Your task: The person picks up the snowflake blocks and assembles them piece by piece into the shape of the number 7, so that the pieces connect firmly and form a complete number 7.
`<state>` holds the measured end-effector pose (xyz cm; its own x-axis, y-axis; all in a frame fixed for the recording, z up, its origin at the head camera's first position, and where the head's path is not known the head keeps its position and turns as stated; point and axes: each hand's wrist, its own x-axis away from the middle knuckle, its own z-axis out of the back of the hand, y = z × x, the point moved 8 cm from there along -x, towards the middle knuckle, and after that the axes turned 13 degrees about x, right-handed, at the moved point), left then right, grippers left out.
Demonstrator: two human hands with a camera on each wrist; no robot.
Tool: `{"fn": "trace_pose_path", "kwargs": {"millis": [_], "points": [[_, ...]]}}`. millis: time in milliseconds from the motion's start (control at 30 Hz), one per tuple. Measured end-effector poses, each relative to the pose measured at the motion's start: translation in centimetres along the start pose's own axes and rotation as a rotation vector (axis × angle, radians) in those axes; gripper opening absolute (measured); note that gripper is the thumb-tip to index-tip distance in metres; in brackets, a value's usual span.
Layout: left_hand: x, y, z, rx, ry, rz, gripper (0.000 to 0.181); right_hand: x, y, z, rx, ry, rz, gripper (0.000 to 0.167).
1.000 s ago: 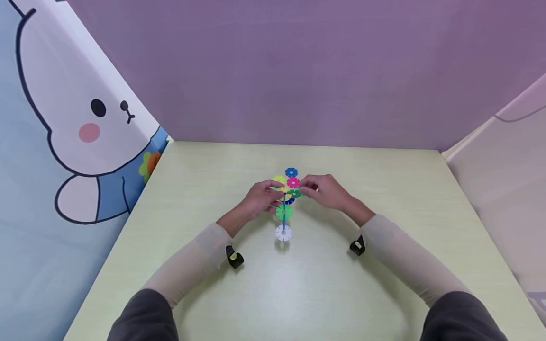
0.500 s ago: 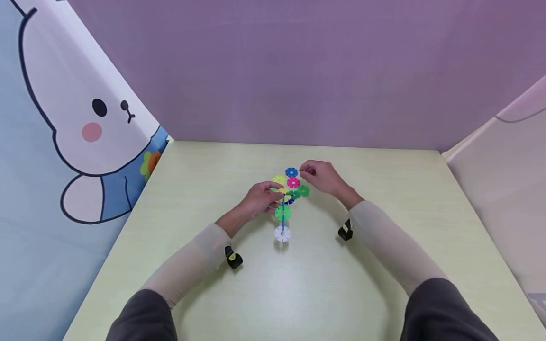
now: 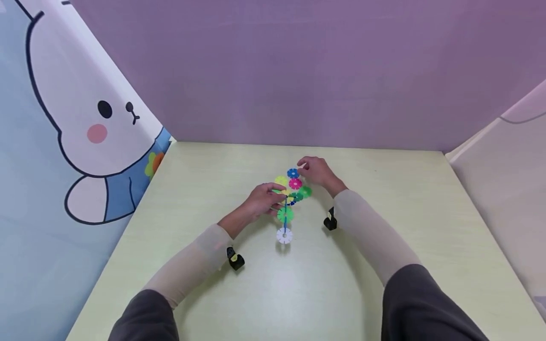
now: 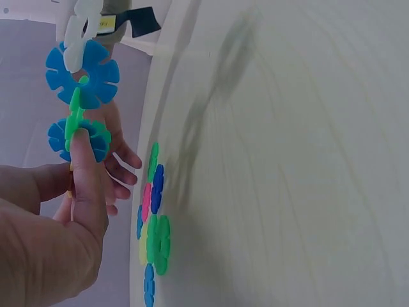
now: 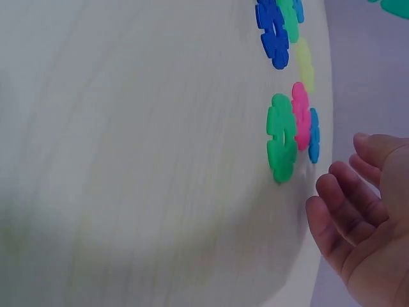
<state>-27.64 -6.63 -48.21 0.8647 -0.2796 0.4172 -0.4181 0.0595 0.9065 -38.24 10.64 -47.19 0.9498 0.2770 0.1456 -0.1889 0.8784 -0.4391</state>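
My left hand (image 3: 258, 201) pinches a chain of slotted plastic snowflake discs between thumb and fingers, held above the table. The chain ends nearest me in a white disc (image 3: 284, 236); a green disc (image 3: 285, 215) and a blue disc (image 4: 96, 75) are joined behind it. Its far end is partly covered by my fingers. My right hand (image 3: 317, 171) hovers beside a loose blue disc (image 3: 293, 173), fingers loosely bent around nothing in the right wrist view. Near it on the table lie a pink disc (image 3: 295, 183) and a green disc (image 5: 281, 137).
More loose discs lie beyond my left hand, among them a yellow disc (image 3: 281, 180) and a dark blue disc (image 5: 273, 32). A purple panel (image 3: 273, 71) rises behind the pale table (image 3: 204, 161). Black wrist cameras hang under both sleeves.
My right hand has moved away from the green discs, farther out and left toward the loose blue disc. A green disc it covered now shows. The left hand keeps its hold on the chain.
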Motion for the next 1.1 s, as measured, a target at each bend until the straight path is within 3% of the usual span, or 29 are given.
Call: {"fn": "trace_pose_path", "kwargs": {"millis": [267, 600, 833, 1100], "points": [[-0.4, 0.0, 0.1, 0.007, 0.010, -0.002, 0.030, -1.5, 0.9, -1.3, 0.047, -0.046, -0.080, 0.041], [-0.1, 0.1, 0.3, 0.002, 0.014, 0.014, 0.030, -1.5, -0.1, -1.7, 0.198, -0.068, -0.023, 0.044], [-0.3, 0.0, 0.3, 0.012, 0.012, 0.013, 0.029, -1.7, 0.3, -1.7, 0.177, -0.051, -0.044, 0.043], [-0.2, 0.1, 0.3, 0.024, 0.005, 0.005, 0.030, -1.6, 1.1, -1.6, 0.082, -0.033, -0.092, 0.036]]}}
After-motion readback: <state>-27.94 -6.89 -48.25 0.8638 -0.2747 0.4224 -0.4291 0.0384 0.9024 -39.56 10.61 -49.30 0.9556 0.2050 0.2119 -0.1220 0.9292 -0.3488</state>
